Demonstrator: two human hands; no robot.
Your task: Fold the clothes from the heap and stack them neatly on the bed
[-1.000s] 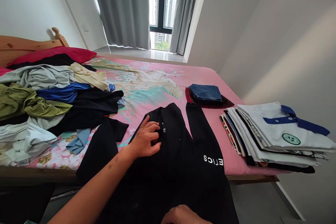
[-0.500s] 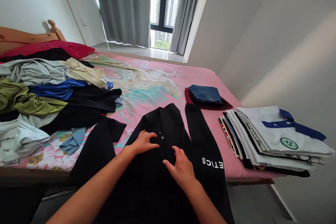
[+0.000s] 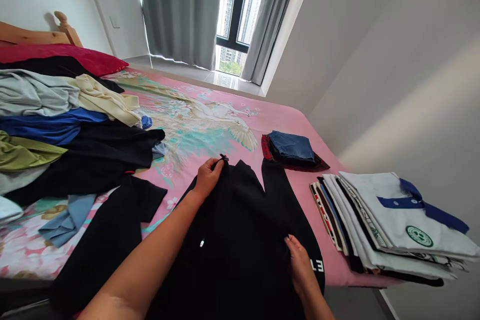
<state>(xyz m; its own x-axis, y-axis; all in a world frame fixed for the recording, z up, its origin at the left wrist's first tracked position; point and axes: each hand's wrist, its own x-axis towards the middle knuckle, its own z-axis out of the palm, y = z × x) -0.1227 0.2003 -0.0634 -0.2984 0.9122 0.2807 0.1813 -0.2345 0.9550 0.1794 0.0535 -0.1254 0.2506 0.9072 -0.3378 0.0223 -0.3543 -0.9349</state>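
Note:
A black jacket (image 3: pixel 240 240) lies spread over the near edge of the bed, a small shiny metal piece on its front. White letters show on its right sleeve (image 3: pixel 290 210), partly hidden behind my right hand. My left hand (image 3: pixel 209 177) pinches the far top edge of the jacket, with a small dark bit of it poking up past the fingertips. Lower down, my right hand (image 3: pixel 300 257) grips the jacket's right side between thumb and fingers. The other sleeve (image 3: pixel 101 240) stretches out to the left, towards the heaped clothes.
Loose clothes (image 3: pixel 90 150) are heaped on the bed's left side, before a red pillow (image 3: pixel 90 60). Folded denim (image 3: pixel 290 145) rests on red plaid cloth to the right. A tall stack of folded shirts (image 3: pixel 397 210) stands at the near right corner, beside the wall.
My left hand has moved up to the jacket's top edge and closed on it. My right hand has moved right and down and taken hold of the side. The view has shifted slightly.

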